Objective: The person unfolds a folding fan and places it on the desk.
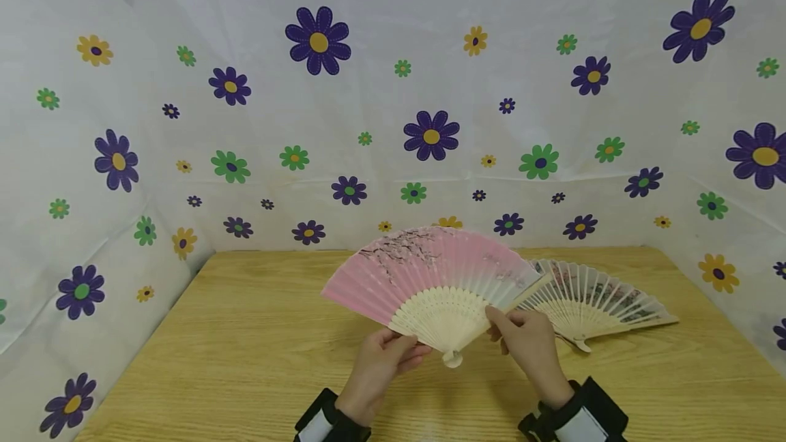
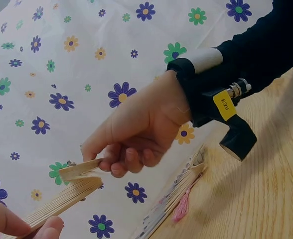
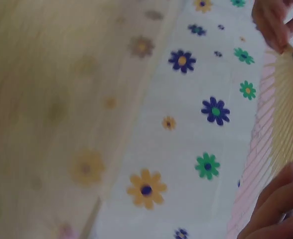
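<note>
A pink folding fan [image 1: 424, 264] with pale wooden ribs and dark blossom branches is spread wide above the table. My left hand [image 1: 383, 363] pinches its left edge near the ribs' lower end. On the opposite edge, my right hand [image 1: 528, 343] grips the outer stick between thumb and fingers. The pivot end points down toward me, between the hands. In the left wrist view the ribs [image 2: 62, 201] appear nearly edge-on. The right wrist view catches part of the spread ribs [image 3: 288, 119], with the fingers [image 3: 276, 209] of my right hand at the lower right.
Behind my right hand, a second open fan [image 1: 604, 299], whitish with a dark floral print, rests on the wooden table [image 1: 245, 333]. A pink tassel [image 2: 183, 204] hangs by it. White flower-printed cloth [image 1: 381, 94] encloses the table at the back and sides.
</note>
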The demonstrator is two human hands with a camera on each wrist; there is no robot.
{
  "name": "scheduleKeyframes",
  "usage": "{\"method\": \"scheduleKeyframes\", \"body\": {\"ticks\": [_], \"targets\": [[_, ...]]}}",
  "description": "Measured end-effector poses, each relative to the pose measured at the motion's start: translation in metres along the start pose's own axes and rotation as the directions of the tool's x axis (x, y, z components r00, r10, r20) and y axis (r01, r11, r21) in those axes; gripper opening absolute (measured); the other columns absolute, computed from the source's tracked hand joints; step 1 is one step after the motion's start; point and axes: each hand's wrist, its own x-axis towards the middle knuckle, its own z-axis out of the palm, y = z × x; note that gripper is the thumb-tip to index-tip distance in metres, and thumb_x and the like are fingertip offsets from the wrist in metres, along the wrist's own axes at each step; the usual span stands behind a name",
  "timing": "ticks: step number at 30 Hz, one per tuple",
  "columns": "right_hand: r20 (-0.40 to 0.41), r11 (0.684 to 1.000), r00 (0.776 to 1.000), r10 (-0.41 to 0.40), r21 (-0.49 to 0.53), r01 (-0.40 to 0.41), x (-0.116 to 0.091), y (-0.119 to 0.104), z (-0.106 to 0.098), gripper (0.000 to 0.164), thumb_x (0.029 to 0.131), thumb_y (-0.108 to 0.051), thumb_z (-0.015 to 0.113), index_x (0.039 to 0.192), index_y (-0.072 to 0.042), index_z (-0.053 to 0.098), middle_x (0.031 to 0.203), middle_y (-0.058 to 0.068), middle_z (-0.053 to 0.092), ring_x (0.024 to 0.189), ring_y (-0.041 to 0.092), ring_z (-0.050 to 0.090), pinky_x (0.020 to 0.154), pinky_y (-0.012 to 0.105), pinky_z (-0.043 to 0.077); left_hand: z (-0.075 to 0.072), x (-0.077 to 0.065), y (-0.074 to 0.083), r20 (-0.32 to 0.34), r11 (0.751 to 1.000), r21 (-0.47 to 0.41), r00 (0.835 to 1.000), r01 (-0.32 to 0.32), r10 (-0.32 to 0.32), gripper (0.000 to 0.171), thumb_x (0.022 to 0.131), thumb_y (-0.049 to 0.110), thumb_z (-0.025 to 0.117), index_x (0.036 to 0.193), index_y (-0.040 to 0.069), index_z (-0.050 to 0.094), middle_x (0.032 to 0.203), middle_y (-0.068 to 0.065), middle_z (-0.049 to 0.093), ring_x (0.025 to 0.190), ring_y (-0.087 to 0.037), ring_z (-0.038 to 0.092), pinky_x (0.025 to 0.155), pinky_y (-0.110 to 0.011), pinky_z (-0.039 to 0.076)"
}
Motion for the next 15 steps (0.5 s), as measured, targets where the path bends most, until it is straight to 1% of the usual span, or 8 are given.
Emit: {"method": "scheduleKeyframes", "body": {"ticks": [2,4,8,13,15], "targets": [[0.007,0.996,0.999,0.042,0.075,-0.042,0.0016,0.0035,0.0024,0.039,0.100,-0.018,0.069,0.069,0.005,0.073,0.059,-0.003,0.064,0.051,0.012,0.054,0.054,0.022,0.043,0.0001,0.0000,0.0003,-0.012,1.000,-0.013,1.000,-0.001,0.001,0.027,0.103,0.004,0.054,0.121,-0.016,0.059,0.091,-0.003,0.076,0.081,-0.003,0.072,0.078,-0.018,0.061],[0.006,0.991,0.997,0.072,0.114,-0.072,0.0025,0.0053,0.0040,0.039,0.100,-0.017,0.069,0.069,0.005,0.073,0.060,-0.004,0.065,0.051,0.010,0.053,0.052,0.021,0.041,0.0000,0.0000,0.0000,-0.020,1.000,-0.023,1.000,-0.004,0.003,0.025,0.103,0.004,0.055,0.119,-0.015,0.060,0.090,-0.002,0.075,0.081,-0.002,0.072,0.077,-0.018,0.061],[0.005,0.986,0.996,0.094,0.134,-0.094,0.0023,0.0058,0.0053,0.039,0.100,-0.018,0.068,0.069,0.005,0.073,0.059,-0.004,0.064,0.051,0.010,0.052,0.050,0.020,0.037,-0.0009,0.0000,-0.0003,-0.025,0.999,-0.038,1.000,0.001,-0.002,0.026,0.104,0.004,0.054,0.120,-0.015,0.059,0.090,-0.001,0.075,0.081,-0.002,0.072,0.078,-0.017,0.060],[0.004,0.980,0.995,0.104,0.172,-0.104,0.0015,0.0042,0.0065,0.038,0.100,-0.017,0.068,0.069,0.004,0.073,0.058,-0.006,0.064,0.050,0.009,0.052,0.049,0.019,0.037,-0.0034,0.0001,0.0010,-0.033,0.997,-0.073,0.999,-0.005,0.003,0.032,0.107,0.005,0.051,0.129,-0.018,0.052,0.095,-0.001,0.073,0.086,-0.001,0.072,0.081,-0.017,0.060],[0.008,0.976,0.995,0.101,0.192,-0.101,0.0015,0.0038,0.0070,0.038,0.100,-0.017,0.068,0.069,0.004,0.074,0.058,-0.007,0.064,0.049,0.008,0.051,0.048,0.019,0.037,-0.0040,0.0006,0.0018,-0.043,0.996,-0.088,0.999,-0.010,0.007,0.033,0.107,0.004,0.051,0.131,-0.019,0.051,0.095,-0.001,0.073,0.086,-0.001,0.072,0.081,-0.017,0.060]]}}
